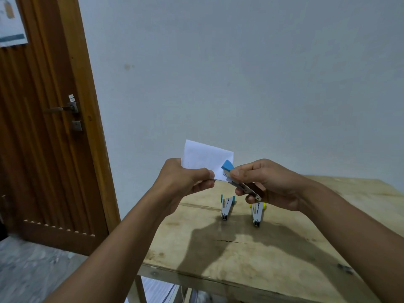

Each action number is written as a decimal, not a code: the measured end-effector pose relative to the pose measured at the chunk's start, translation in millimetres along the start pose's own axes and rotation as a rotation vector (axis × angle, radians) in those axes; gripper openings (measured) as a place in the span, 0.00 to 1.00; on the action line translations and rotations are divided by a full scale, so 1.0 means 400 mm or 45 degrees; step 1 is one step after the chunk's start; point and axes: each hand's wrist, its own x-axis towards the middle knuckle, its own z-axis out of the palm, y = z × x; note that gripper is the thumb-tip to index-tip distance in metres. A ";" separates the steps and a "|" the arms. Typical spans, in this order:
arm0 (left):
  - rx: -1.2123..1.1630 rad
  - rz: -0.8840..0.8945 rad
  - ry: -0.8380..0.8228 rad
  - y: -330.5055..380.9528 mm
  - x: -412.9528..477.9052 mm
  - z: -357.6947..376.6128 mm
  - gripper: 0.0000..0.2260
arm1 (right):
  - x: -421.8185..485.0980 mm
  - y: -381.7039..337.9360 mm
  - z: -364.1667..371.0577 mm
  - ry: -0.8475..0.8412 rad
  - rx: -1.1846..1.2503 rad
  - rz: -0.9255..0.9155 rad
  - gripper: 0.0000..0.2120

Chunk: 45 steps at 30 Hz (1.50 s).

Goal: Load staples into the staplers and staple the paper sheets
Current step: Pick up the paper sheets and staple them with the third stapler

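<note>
Bare forearms (pixel 122 248) reach forward from the near edge and meet above a tabletop (pixel 306 248). The right hand (pixel 269 182) has its grip clamped around a small blue stapler (pixel 238 178), a plastic cap over a bright metal body. The long axis slants from the palm up and left. Its mouth sits over the lower right corner of a thin white paper sheet (pixel 205 158), which lies left of that grip. The left hand (pixel 181 180) has its grip pinched on the sheet's lower left edge, holding it upright. Below, on rough pale plywood, a teal stapler (pixel 226 206) and a yellow stapler (pixel 256 213) rest swung open, near each other but apart.
</note>
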 end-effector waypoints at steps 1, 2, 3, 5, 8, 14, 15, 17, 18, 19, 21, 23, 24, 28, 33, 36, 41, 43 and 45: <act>-0.004 0.001 -0.008 0.000 0.000 0.002 0.11 | -0.001 -0.002 0.002 0.016 -0.016 0.005 0.14; -0.016 0.001 -0.017 0.000 0.000 0.004 0.11 | -0.002 -0.004 0.003 0.031 -0.027 0.011 0.15; -0.030 0.001 -0.027 0.000 0.000 0.005 0.10 | -0.002 -0.005 0.004 0.047 -0.031 0.021 0.16; -0.041 0.004 -0.054 0.001 -0.003 0.007 0.09 | -0.003 -0.007 0.008 0.077 -0.018 0.055 0.19; -0.008 0.026 -0.084 0.002 -0.004 0.013 0.08 | 0.000 -0.008 0.015 0.085 0.015 0.101 0.18; 0.051 0.025 -0.137 0.009 -0.006 0.015 0.07 | 0.003 -0.016 0.029 0.263 -0.036 0.105 0.12; 0.037 0.014 -0.119 0.012 -0.005 0.017 0.05 | 0.005 -0.015 0.037 0.324 -0.014 0.083 0.11; -0.011 -0.026 -0.042 0.016 0.001 0.021 0.03 | 0.014 -0.008 0.054 0.422 0.027 0.052 0.11; -0.039 -0.044 0.000 0.015 0.003 0.021 0.04 | 0.018 -0.004 0.062 0.434 0.044 0.045 0.10; -0.056 -0.057 0.030 0.013 0.004 0.021 0.05 | 0.020 0.000 0.069 0.427 0.057 0.041 0.10; -0.055 -0.074 0.046 0.009 0.003 0.017 0.06 | 0.021 0.003 0.076 0.404 0.057 0.047 0.10; -0.057 -0.076 0.046 0.005 0.000 0.008 0.06 | 0.015 0.004 0.079 0.361 0.053 0.075 0.11; -0.073 -0.067 0.055 0.005 0.001 0.003 0.06 | 0.011 0.004 0.078 0.313 0.074 0.091 0.12; -0.197 -0.082 0.094 0.008 0.009 -0.020 0.07 | 0.004 0.012 0.054 0.187 0.274 0.121 0.23; -0.248 -0.132 0.123 -0.003 0.015 -0.038 0.05 | 0.024 0.032 0.036 0.476 0.451 0.048 0.15; -0.231 -0.159 0.095 -0.023 0.026 -0.040 0.06 | 0.046 0.037 0.068 0.456 0.394 0.044 0.16; 0.085 -0.062 0.334 -0.112 0.085 -0.090 0.10 | 0.124 0.067 0.116 0.660 0.042 0.104 0.12; 0.257 -0.066 0.488 -0.157 0.101 -0.118 0.08 | 0.166 0.099 0.128 0.633 -0.093 0.108 0.10; 0.445 -0.083 0.530 -0.201 0.118 -0.137 0.06 | 0.227 0.141 0.143 0.630 -0.240 0.149 0.08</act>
